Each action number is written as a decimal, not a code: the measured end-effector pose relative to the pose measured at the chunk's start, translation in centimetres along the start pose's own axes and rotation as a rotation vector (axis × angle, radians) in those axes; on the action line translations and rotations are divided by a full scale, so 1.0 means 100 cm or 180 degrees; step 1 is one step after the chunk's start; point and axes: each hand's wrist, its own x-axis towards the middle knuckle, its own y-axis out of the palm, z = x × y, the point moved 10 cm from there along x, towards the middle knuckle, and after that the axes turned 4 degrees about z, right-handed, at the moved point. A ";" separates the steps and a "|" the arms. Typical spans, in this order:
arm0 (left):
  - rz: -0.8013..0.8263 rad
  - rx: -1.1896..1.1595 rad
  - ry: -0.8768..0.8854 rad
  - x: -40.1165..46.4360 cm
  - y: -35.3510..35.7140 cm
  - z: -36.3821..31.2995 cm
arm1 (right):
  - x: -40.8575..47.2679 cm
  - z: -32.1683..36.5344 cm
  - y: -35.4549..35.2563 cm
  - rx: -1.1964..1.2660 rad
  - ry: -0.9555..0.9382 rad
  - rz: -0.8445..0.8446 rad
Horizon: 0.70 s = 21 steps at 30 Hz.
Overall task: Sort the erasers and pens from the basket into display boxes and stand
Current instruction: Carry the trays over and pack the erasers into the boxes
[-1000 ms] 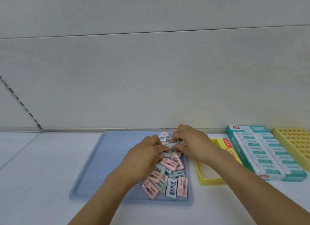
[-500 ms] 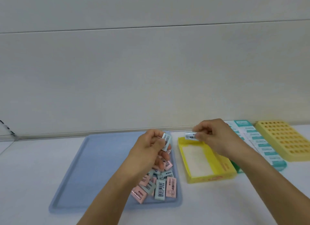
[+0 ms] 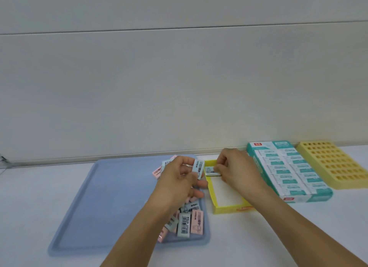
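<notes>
Head view: our left hand [image 3: 179, 179] pinches a pale blue eraser [image 3: 197, 168] above the blue tray [image 3: 103, 203]; just right of it, our right hand [image 3: 237, 168] grips another eraser [image 3: 211, 171] at the yellow box's [image 3: 229, 208] far end.

Both bare forearms are extended forward from the lower edge of the head view, converging toward the middle. The left hand [image 3: 177, 182] is raised with its back turned toward the camera and the fingers curled; a pale blue eraser [image 3: 198, 168] is pinched upright between the thumb and fingertips, and the lower fingers are seen loosely bent beneath it. The right hand [image 3: 237, 168] is held just beside the left, slightly farther forward, knuckles up and wrist angled inward; its curled fingers and thumb are closed on a second eraser [image 3: 212, 171], which is held flat and low. The two hands are not touching.
</notes>
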 end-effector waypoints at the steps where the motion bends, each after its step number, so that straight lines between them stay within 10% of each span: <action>1: -0.0001 -0.0105 -0.0017 -0.001 -0.001 0.001 | -0.001 0.002 -0.001 -0.0109 -0.0072 -0.0104; 7: -0.0166 -0.0233 0.0145 -0.002 -0.012 0.000 | -0.005 0.018 0.016 -0.1138 -0.0481 0.0037; 13: -0.0271 -0.0291 0.0340 0.002 -0.022 -0.014 | -0.028 0.036 -0.027 0.0928 -0.1440 0.0058; 21: 0.0021 -0.0261 0.0399 0.009 -0.001 -0.018 | -0.042 0.037 -0.037 0.0237 -0.1705 -0.0211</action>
